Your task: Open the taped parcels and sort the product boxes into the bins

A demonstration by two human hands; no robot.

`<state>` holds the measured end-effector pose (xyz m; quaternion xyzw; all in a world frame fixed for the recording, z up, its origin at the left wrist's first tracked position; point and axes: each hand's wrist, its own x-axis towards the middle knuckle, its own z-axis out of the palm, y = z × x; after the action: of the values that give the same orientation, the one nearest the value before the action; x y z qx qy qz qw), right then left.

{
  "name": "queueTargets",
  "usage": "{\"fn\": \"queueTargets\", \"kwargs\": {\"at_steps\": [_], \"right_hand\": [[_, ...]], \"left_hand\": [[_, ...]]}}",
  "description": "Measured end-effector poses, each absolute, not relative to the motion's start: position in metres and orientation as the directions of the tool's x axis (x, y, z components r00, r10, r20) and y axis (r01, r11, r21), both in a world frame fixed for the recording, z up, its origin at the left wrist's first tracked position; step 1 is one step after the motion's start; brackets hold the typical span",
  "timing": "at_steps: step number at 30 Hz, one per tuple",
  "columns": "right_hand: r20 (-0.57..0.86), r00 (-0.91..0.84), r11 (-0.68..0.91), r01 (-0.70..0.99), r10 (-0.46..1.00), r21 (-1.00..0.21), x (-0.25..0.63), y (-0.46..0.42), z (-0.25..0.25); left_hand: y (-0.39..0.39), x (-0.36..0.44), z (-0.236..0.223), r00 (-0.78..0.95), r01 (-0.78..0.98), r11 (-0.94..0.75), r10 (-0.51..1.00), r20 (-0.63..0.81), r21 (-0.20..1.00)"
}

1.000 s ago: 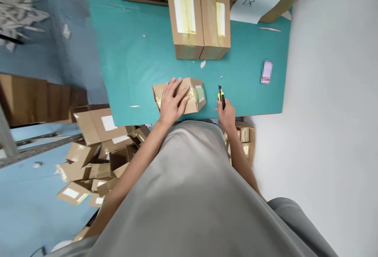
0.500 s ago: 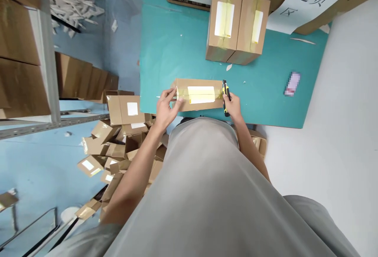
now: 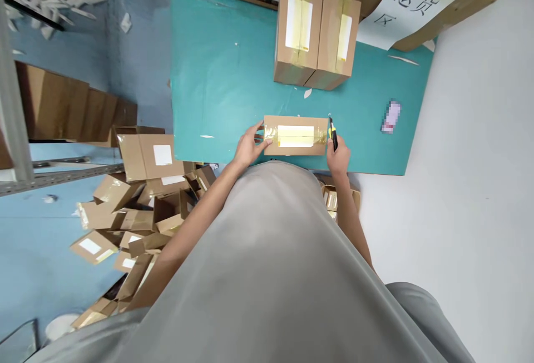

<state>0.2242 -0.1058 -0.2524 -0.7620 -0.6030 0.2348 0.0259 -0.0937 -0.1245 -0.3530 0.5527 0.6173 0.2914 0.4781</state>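
A taped cardboard box [image 3: 296, 150] with a white label lies on the green table [image 3: 217, 84] close to my body. My left hand [image 3: 251, 145] grips its left end, thumb on the top and fingers along the end side. In my right hand [image 3: 339, 154] is a black and yellow box cutter [image 3: 333, 135], its tip pointing away from me. The cutter is right beside the box's right end; whether it touches the cardboard I cannot tell.
Two taped boxes [image 3: 317, 34] stand at the table's back, before larger cartons with paper signs [image 3: 417, 4]. A blurred pinkish object [image 3: 391, 117] lies at the right. Many opened boxes [image 3: 137, 218] are piled on the floor at left. A white wall [image 3: 471, 157] bounds the right.
The view has shifted right. The box now lies straighter before me. My right hand has turned the box cutter and moved it from over the box's right end to just beside it.
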Motion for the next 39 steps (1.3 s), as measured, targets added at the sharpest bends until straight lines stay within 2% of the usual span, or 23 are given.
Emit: {"fn": "queueTargets", "kwargs": {"at_steps": [2, 4, 8, 11, 14, 23, 32, 39], "right_hand": [[-0.258, 0.098, -0.184, 0.923, 0.961, -0.338, 0.214, -0.106, -0.242], [-0.26, -0.045, -0.052, 0.934, 0.965, -0.354, 0.199, -0.105, -0.23], [-0.485, -0.333, 0.207, 0.933, 0.809, -0.295, 0.16, -0.097, -0.215], [-0.6, -0.418, 0.371, 0.905, 0.682, -0.209, 0.138, -0.088, -0.213], [-0.643, -0.454, 0.474, 0.866, 0.617, -0.156, 0.127, -0.079, -0.211], [-0.651, -0.514, 0.604, 0.79, 0.558, -0.106, 0.116, -0.065, -0.205], [-0.645, -0.55, 0.685, 0.726, 0.531, -0.056, 0.115, -0.059, -0.207], [-0.618, -0.601, 0.723, 0.687, 0.507, -0.075, 0.116, -0.052, -0.214]], "left_hand": [[-0.126, -0.096, -0.35, 0.086, 0.402, 0.188, 0.967, -0.241, 0.896], [-0.126, -0.097, -0.348, 0.116, 0.408, 0.154, 0.969, -0.219, 0.9], [-0.124, -0.098, -0.35, 0.134, 0.392, 0.155, 0.966, -0.223, 0.907], [-0.122, -0.096, -0.354, 0.126, 0.349, 0.185, 0.962, -0.241, 0.919], [-0.121, -0.095, -0.358, 0.115, 0.316, 0.208, 0.96, -0.255, 0.926], [-0.124, -0.095, -0.364, 0.116, 0.321, 0.196, 0.963, -0.244, 0.926], [-0.125, -0.094, -0.369, 0.093, 0.184, 0.228, 0.964, -0.248, 0.956], [-0.125, -0.093, -0.367, 0.082, 0.168, 0.224, 0.967, -0.24, 0.96]]}}
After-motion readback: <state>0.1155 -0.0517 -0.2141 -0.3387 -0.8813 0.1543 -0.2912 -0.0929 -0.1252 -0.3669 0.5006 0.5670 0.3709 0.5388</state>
